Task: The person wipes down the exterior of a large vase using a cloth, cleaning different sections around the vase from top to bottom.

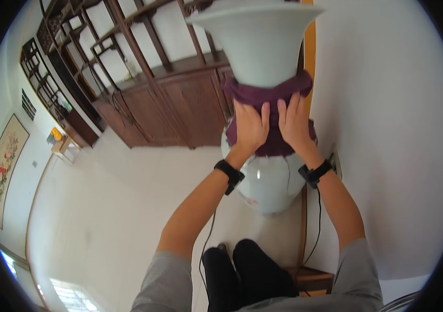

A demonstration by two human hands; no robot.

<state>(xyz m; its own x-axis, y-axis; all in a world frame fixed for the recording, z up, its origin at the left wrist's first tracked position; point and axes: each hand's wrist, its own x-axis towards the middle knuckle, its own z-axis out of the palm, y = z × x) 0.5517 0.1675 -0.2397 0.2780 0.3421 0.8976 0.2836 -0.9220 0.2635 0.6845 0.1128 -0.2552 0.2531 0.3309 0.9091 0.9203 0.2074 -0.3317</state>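
Observation:
A tall pale porcelain vase (pixel 273 182) with a wide flared rim stands upright before me. Around its neck lies a dark purple cloth (pixel 273 138), bunched up at the top and hanging down over the shoulder of the vase. My left hand (pixel 251 125) grips the cloth on the left of the neck, thumb pointing up. On the right, my right hand (pixel 294 122) holds the same cloth, its thumb close to the left one. Some fingertips are hidden in the cloth folds. Both wrists wear black bands with cables.
A dark wooden shelf cabinet (pixel 174 106) stands behind the vase to the left. The white wall (pixel 388 130) rises close on the right. Near my legs is a brown wooden piece (pixel 312 281). A small stool (pixel 66 148) and a flower painting (pixel 5 166) are at far left.

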